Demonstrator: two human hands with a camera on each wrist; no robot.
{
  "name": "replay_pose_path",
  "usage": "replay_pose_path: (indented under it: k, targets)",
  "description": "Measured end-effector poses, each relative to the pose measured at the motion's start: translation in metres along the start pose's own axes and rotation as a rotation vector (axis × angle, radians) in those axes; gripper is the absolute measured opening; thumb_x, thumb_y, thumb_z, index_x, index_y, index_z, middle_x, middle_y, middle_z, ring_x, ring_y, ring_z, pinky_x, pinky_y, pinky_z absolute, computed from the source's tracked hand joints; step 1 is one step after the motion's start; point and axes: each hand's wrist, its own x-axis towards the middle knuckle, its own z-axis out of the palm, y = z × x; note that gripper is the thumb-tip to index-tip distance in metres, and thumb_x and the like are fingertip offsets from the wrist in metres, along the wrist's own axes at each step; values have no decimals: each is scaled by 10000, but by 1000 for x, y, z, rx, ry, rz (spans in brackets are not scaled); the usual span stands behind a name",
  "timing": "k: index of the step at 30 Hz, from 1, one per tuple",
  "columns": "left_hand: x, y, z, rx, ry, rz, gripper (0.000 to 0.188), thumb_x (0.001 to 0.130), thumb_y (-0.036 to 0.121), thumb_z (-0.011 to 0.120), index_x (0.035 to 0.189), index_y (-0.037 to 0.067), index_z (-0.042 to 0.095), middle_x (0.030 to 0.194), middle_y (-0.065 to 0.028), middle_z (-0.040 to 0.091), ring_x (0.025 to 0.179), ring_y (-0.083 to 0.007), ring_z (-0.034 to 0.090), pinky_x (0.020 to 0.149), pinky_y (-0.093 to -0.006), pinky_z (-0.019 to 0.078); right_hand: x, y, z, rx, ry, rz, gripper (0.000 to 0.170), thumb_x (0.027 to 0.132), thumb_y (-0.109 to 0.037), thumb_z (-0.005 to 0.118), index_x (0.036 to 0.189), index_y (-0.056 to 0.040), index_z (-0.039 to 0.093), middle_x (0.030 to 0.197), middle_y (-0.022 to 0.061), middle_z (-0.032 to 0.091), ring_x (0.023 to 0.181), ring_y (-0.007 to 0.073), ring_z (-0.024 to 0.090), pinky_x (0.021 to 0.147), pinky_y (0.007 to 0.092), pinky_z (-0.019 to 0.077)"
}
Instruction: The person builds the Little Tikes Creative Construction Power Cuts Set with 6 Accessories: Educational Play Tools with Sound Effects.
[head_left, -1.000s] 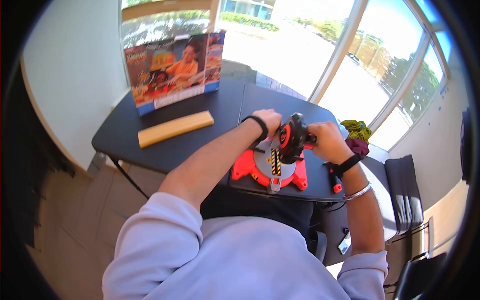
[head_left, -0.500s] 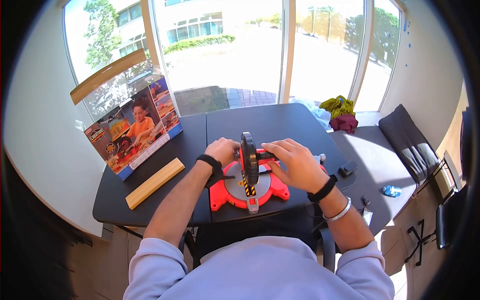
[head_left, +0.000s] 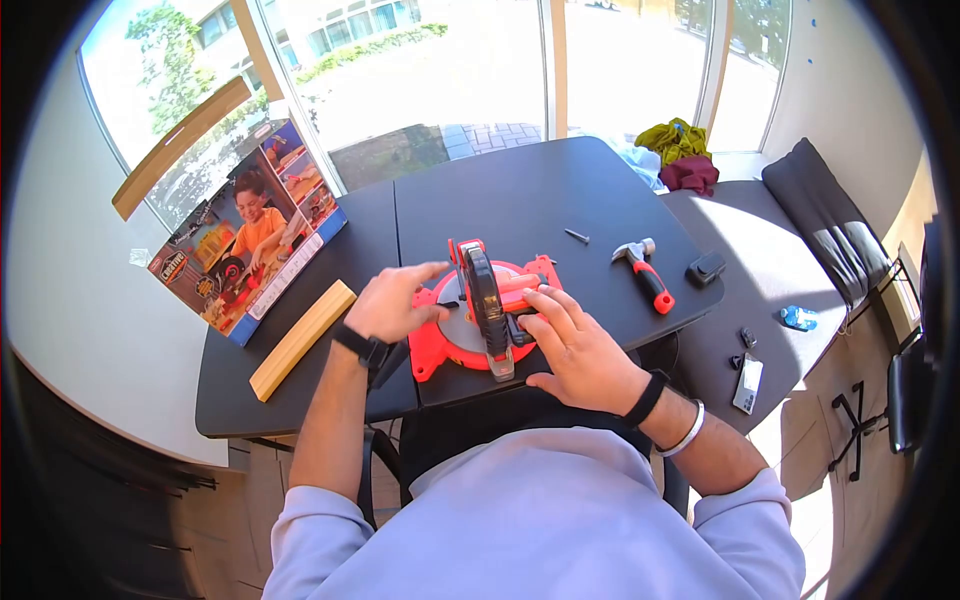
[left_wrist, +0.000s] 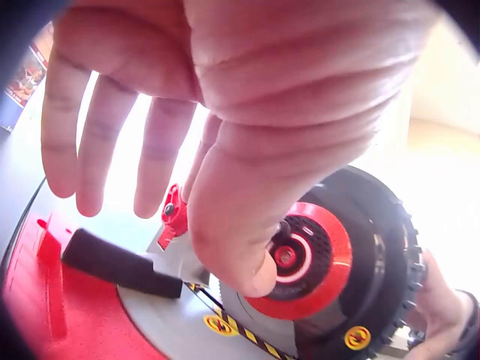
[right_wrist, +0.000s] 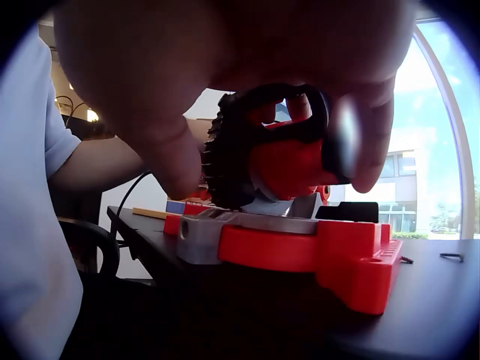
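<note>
A toy miter saw (head_left: 487, 303) is touched by the right hand (head_left: 585, 358), fingers relaxed, and flanked by the left hand (head_left: 390, 305), fingers extended. "CREATIVE" is printed on the carton (head_left: 250, 240) at left.

Right grip (head_left: 583, 356) apparently relaxed-fingered

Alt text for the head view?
A bare left hand and right hand flank a red, grey and black toy mitre saw on a black table. A pale wooden plank lies left, a red-handled claw hammer right.
</note>
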Motion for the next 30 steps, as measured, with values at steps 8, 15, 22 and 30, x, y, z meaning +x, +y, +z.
replay_pose_path:
  k: [8,15,22,30]
  targets:
    - [-26,-15,39,146,90,130,688,765,268,916,1370,29,690,1330,-185,729,1242,-377,679,1067,-467,545,4,0,2,-50,41,27,762,779,-150,902,1426,-32,518,1546,223,429,1481,445,416,1139,504,478]
    - [-33,-32,26,-23,169,97,620,789,265,907,1320,10,712,1303,-209,739,1229,-388,690,1070,-454,545,30,10,-19,41,174,-14,628,807,-13,805,1382,-33,553,1472,226,500,1358,461,529,1126,507,491]
    - [-57,-110,-20,93,408,-416,707,708,225,971,1342,42,716,1310,-214,741,1240,-368,699,1069,-444,552,60,28,-32,3,326,51,595,866,151,633,1410,-81,567,1443,198,537,1182,422,662,959,471,594]
    - [-85,-190,-18,225,345,-706,899,641,323,1030,1414,50,664,1352,-210,715,1280,-364,673,1098,-447,534,55,22,-22,119,459,75,621,909,112,691,1474,-59,498,1474,216,519,1086,382,709,840,430,619]
